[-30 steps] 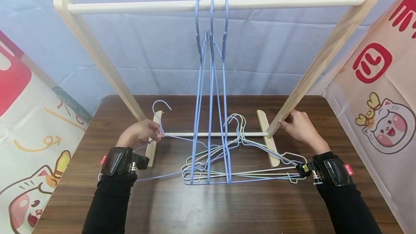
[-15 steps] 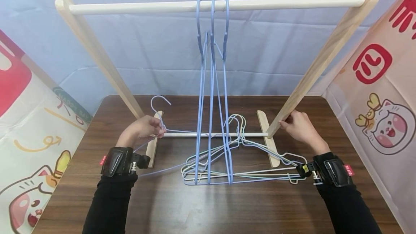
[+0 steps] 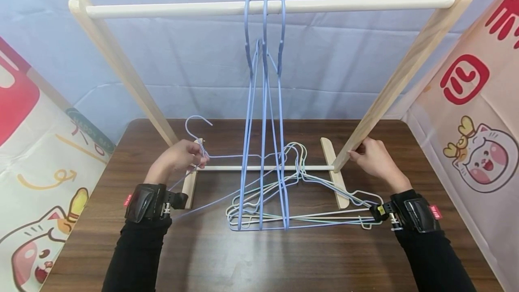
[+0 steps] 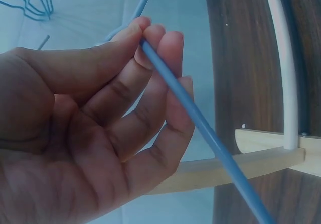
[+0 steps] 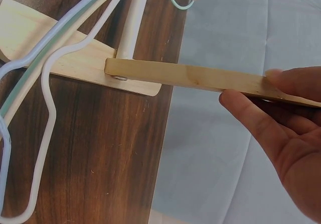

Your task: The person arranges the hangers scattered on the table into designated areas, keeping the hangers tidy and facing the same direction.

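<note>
My left hand (image 3: 199, 158) pinches the neck of a blue wire hanger (image 3: 227, 156) just below its hook, near the left foot of the wooden rack. The left wrist view shows thumb and fingertips of that hand (image 4: 145, 37) closed on the blue wire (image 4: 200, 123). The hanger is tilted, and its far end reaches into the pile of hangers (image 3: 300, 217) on the table. My right hand (image 3: 353, 153) grips the rack's right leg (image 3: 389, 89) low down. In the right wrist view, thumb and fingers (image 5: 241, 108) clasp that leg (image 5: 185, 76).
Three blue hangers (image 3: 264, 102) hang from the top rail (image 3: 162, 9) at its middle. White, green and blue hangers lie tangled over the lower crossbar (image 3: 227, 167) and right foot (image 3: 334, 170). The brown table (image 3: 263, 260) has printed cloth walls at both sides.
My left hand has lifted the blue hanger a little, so its hook sits higher and its arm crosses above the lower crossbar. The right hand has not moved.
</note>
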`<state>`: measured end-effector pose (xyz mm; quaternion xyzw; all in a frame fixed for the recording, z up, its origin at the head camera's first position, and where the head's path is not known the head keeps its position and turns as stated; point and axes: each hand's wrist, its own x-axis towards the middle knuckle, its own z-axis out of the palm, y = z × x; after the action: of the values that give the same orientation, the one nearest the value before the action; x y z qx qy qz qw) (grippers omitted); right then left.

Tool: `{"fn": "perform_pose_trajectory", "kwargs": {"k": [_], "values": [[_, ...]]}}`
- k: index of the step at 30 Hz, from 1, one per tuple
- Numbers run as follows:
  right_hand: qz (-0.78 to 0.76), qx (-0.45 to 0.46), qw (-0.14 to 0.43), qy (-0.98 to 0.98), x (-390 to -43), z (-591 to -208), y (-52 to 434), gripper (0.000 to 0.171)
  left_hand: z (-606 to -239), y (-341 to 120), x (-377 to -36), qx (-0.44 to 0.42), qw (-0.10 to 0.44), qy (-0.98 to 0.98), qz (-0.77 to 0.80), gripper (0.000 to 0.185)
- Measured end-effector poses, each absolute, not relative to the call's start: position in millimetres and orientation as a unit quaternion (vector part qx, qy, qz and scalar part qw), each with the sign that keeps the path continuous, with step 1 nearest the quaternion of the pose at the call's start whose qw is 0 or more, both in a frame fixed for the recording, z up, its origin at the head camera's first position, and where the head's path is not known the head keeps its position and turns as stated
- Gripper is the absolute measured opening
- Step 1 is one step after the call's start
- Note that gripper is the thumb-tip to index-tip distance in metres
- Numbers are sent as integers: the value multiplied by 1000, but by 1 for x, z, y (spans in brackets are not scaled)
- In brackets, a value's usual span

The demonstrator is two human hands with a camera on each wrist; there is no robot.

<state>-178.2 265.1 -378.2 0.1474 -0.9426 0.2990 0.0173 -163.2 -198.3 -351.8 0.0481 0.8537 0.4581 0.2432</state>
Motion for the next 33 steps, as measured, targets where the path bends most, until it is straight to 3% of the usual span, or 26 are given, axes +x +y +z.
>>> {"fn": "perform_pose_trajectory", "kwargs": {"k": [27, 33], "values": [[307, 145, 11, -941, -178, -377, 264, 20, -318, -189, -162, 96, 213, 887, 398, 9], [307, 146, 12, -941, -178, -377, 265, 20, -312, -191, -161, 89, 232, 877, 411, 10]]}}
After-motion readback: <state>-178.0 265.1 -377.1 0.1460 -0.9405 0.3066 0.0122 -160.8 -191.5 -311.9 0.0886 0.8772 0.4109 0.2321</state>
